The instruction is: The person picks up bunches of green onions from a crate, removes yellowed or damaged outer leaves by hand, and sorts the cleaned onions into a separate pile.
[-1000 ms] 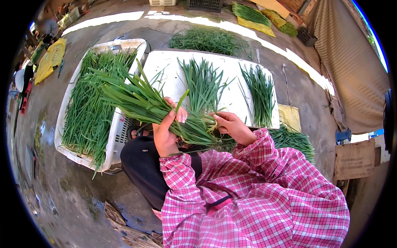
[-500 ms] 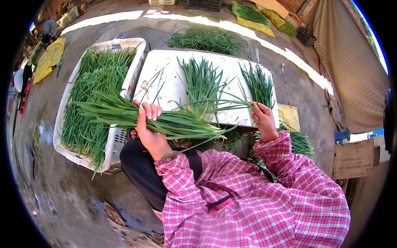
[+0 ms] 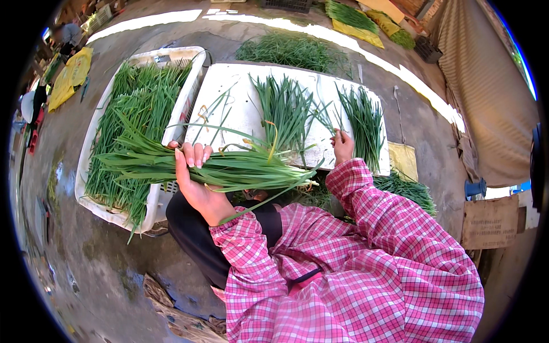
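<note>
My left hand (image 3: 197, 186) is wrapped round a thick bunch of green chives (image 3: 246, 170), held sideways above my lap with its pale stem ends to the right. Over the right part of a white board (image 3: 240, 117), my right hand (image 3: 343, 147) is closed in a pinch on a few thin chive leaves (image 3: 323, 117). Two piles lie on the board: a middle chive pile (image 3: 283, 108) and a right chive pile (image 3: 363, 128), the latter just beside my right hand. Some loose leaves are scattered on the board's left part.
A white plastic crate (image 3: 198, 64) full of chives stands left of the board. Beyond the board, a heap of chives (image 3: 286, 51) lies on the floor. More chives (image 3: 409, 191) lie below the board's right side. A cardboard piece (image 3: 490, 223) stands at the right.
My right hand has drawn away from the held bunch, moving slightly left and up over the board with a few leaves. My left hand keeps the bunch, shifted slightly left.
</note>
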